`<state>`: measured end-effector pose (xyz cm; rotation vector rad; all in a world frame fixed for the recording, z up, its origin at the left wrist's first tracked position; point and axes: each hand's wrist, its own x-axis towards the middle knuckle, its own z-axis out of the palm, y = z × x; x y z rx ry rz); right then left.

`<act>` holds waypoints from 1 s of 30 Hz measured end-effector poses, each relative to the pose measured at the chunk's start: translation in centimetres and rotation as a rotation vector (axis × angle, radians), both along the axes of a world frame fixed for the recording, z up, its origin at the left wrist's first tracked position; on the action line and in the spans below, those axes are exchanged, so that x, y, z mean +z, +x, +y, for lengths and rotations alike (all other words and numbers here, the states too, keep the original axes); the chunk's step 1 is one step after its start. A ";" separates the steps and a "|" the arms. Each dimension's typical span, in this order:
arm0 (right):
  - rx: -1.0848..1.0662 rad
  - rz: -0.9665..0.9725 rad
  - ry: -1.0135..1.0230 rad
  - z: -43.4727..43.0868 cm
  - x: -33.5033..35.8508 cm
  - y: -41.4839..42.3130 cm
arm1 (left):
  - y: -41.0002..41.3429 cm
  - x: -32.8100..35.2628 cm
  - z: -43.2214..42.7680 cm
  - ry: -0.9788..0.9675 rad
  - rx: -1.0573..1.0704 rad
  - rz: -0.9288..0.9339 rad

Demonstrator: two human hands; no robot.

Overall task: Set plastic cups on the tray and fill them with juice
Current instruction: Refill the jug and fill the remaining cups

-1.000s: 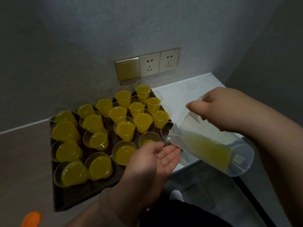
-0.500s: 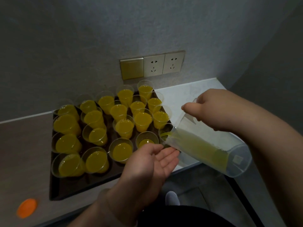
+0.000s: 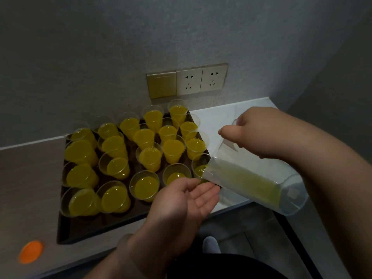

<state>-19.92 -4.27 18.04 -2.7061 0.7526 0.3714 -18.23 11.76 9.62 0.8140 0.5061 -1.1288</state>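
On your tray, most cups stand full; your right hand grips the tilted pitcher filling the corner cup, left hand open-palmed beside, neighbouring cup low.

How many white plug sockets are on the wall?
2. One white plastic wall socket sits right beside the gold rectangular switch plate; the other white socket is next to it, further right. None look hidden.

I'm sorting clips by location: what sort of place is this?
Probably a counter corner in a home or hotel room: wall sockets on a grey wall, a white countertop, and a dark tray of juice-filled plastic cups.
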 end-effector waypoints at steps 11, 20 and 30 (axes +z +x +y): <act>0.071 0.042 -0.039 0.2 0.3 1.1 | 0.2 -0.5 -0.3 -0.012 0.011 0.031; 0.106 0.070 -0.078 0.6 0.6 2.1 | 0.5 -0.4 -0.4 -0.030 0.023 0.059; 0.215 0.164 -0.211 1.9 1.4 2.8 | 0.9 0.1 -0.1 -0.068 0.023 0.111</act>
